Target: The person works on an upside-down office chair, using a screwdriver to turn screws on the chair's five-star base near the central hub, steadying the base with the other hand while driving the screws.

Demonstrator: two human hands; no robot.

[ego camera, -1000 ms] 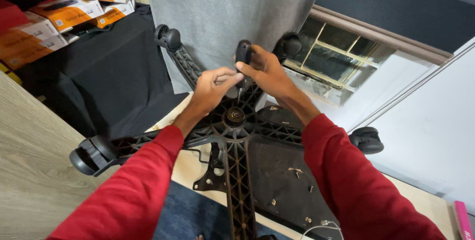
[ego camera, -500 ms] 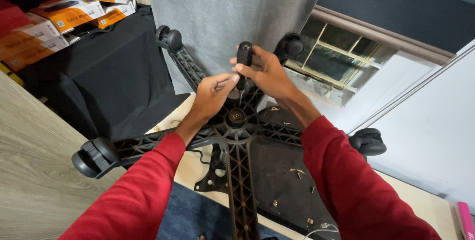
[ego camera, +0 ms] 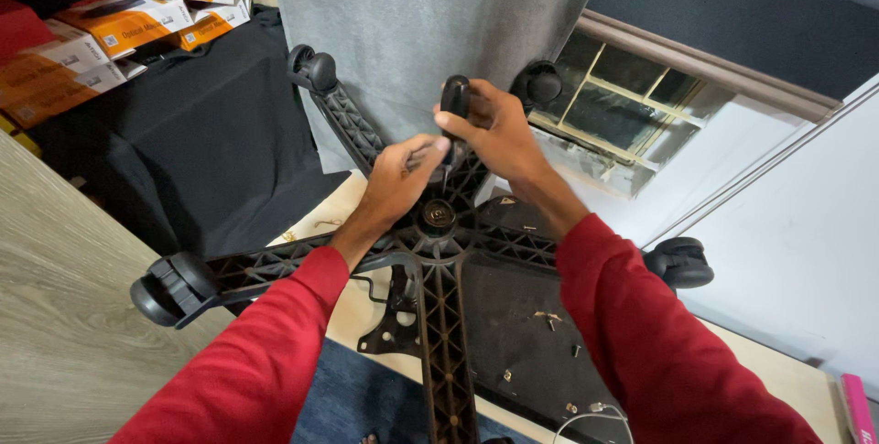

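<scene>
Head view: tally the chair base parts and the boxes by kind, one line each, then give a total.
Black casters on the chair base: 4, at far left, upper left, upper right and right
Ribbed base spokes: 5
Orange and white boxes: at least 5, stacked at upper left
Total: 14

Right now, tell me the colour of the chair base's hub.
Black, with rusty brown around its centre hole; the chair base's hub shows best in the head view.
</scene>
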